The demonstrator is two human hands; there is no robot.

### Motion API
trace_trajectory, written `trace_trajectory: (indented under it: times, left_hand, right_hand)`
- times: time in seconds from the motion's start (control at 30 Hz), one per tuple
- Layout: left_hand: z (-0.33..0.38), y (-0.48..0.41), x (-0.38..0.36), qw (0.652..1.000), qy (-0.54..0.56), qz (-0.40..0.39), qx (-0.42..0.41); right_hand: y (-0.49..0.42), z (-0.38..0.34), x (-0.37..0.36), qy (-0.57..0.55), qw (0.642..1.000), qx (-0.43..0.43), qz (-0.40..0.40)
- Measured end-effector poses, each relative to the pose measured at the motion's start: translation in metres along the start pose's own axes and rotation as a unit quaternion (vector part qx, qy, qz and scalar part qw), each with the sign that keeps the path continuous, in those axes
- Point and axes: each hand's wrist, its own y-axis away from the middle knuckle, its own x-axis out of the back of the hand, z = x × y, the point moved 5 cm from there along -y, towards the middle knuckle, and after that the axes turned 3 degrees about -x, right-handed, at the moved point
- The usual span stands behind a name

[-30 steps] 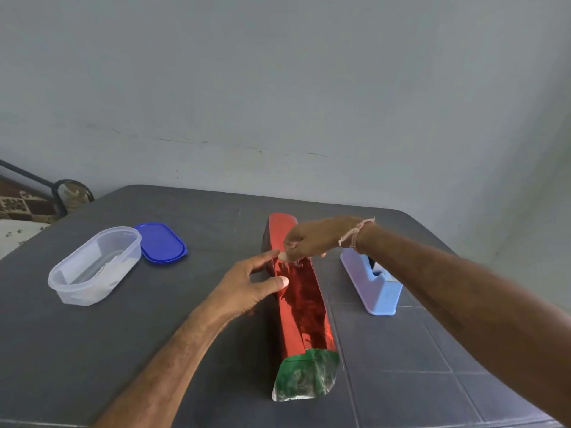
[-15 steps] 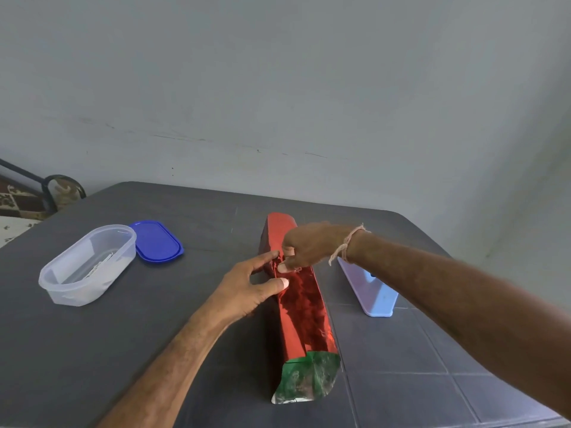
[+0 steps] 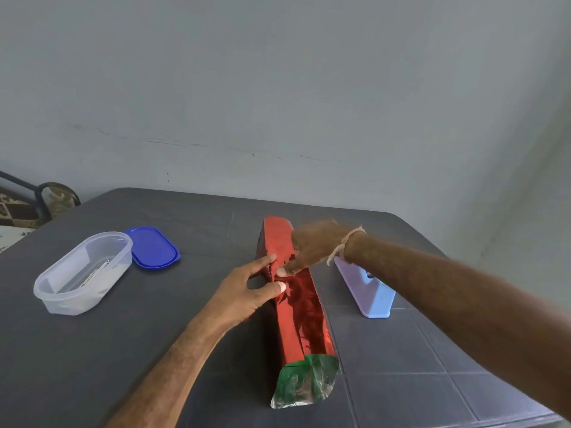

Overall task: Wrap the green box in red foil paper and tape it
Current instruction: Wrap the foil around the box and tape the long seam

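Crinkled red foil paper (image 3: pixel 299 319) around a long green box (image 3: pixel 306 381) is pinched by the right hand (image 3: pixel 312 248), pressed by the spread left hand (image 3: pixel 247 291).

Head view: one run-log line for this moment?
left hand: presses shiny red foil paper; right hand: pinches its fold; blue plastic tape dispenser: idle
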Motion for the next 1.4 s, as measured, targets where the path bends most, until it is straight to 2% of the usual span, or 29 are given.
trace_trajectory:
  times: [0.1, 0.23, 0.47, 0.6, 0.67, 0.73, 0.83, 0.9, 0.97, 1.0, 1.07, 1.1, 1.17, 1.23, 1.4]
  left_hand:
    - [0.001, 0.001, 0.000, 1.000, 0.014, -0.001, 0.011]
    - [0.000, 0.005, 0.000, 0.999, 0.034, -0.005, 0.019]
    - [0.007, 0.011, -0.001, 0.999, 0.039, 0.006, 0.012]
    - [0.011, 0.013, -0.002, 0.999, 0.032, 0.011, -0.001]
    - [0.013, 0.013, -0.003, 0.999, 0.034, 0.010, 0.005]
    - [0.012, 0.014, -0.003, 0.999, 0.036, 0.007, 0.011]
    - [0.013, 0.015, -0.004, 0.999, 0.031, 0.008, -0.009]
    - [0.013, 0.015, -0.003, 0.999, 0.028, 0.009, -0.015]
    - [0.011, 0.014, -0.002, 1.000, 0.025, 0.006, -0.012]
    - [0.010, 0.013, -0.002, 1.000, 0.023, 0.003, -0.010]
    - [0.007, 0.012, -0.002, 1.000, 0.020, 0.003, -0.011]
    - [0.007, 0.012, -0.001, 1.000, 0.020, 0.004, -0.013]
    - [0.007, 0.011, -0.003, 1.000, 0.024, 0.002, -0.014]
    - [0.007, 0.011, -0.003, 1.000, 0.027, 0.000, -0.014]
    - [0.007, 0.012, -0.005, 1.000, 0.029, 0.001, -0.008]
  right_hand:
    - [-0.021, 0.004, -0.018, -0.105, 0.994, 0.020, -0.020]
    - [-0.017, 0.014, -0.029, -0.230, 0.972, 0.006, 0.035]
    - [-0.011, 0.015, -0.042, -0.261, 0.956, -0.041, 0.124]
    - [-0.001, 0.021, -0.053, -0.316, 0.940, -0.057, 0.116]
    - [0.006, 0.023, -0.055, -0.324, 0.932, -0.066, 0.147]
    - [0.015, 0.028, -0.056, -0.394, 0.896, -0.064, 0.196]
    - [0.034, 0.046, -0.070, -0.518, 0.810, -0.081, 0.262]
    - [0.049, 0.069, -0.083, -0.498, 0.790, -0.127, 0.335]
    - [0.061, 0.101, -0.096, -0.435, 0.786, -0.209, 0.386]
    - [0.065, 0.118, -0.105, -0.413, 0.788, -0.253, 0.381]
    - [0.067, 0.146, -0.124, -0.416, 0.793, -0.309, 0.319]
    - [0.065, 0.156, -0.132, -0.448, 0.789, -0.312, 0.281]
    - [0.063, 0.164, -0.140, -0.545, 0.756, -0.289, 0.217]
    - [0.061, 0.169, -0.137, -0.597, 0.729, -0.275, 0.192]
    - [0.057, 0.171, -0.124, -0.627, 0.721, -0.266, 0.125]
